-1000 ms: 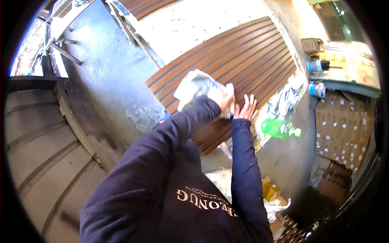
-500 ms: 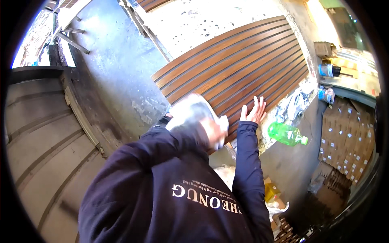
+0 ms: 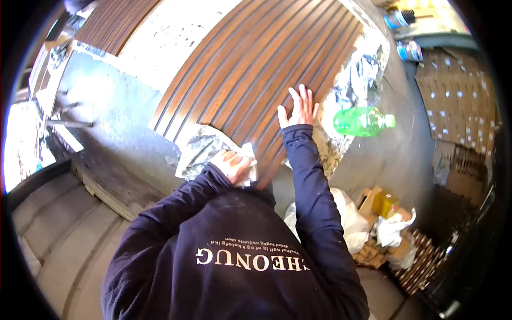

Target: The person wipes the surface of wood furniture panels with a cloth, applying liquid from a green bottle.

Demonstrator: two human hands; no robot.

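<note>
A brown slatted wood panel (image 3: pixel 256 69) with dark grooves lies on the worktable before me. At its near left end my left hand (image 3: pixel 233 166) is closed round a crumpled pale patterned rag (image 3: pixel 201 150), which spreads out over the panel's edge. My right hand (image 3: pixel 300 108) rests on the panel's right side, fingers spread and holding nothing. Just right of that hand a green see-through plastic bottle (image 3: pixel 360 122) with a light green cap lies on its side. Beyond the bottle is a crumpled grey-white cloth or sheet (image 3: pixel 361 79) along the panel's edge.
Another slatted panel (image 3: pixel 114 24) lies at the far left on the paint-spotted white tabletop (image 3: pixel 165 42). Stacked brown cardboard (image 3: pixel 457 101) stands at the right, with two blue-labelled containers (image 3: pixel 409 51) nearby. Bags and cartons (image 3: pixel 386 213) lie on the floor at the lower right.
My left hand and the rag, blurred before, now show sharply at the panel's near end. The view has turned, so panel and bottle appear shifted. My right hand still lies spread on the panel.
</note>
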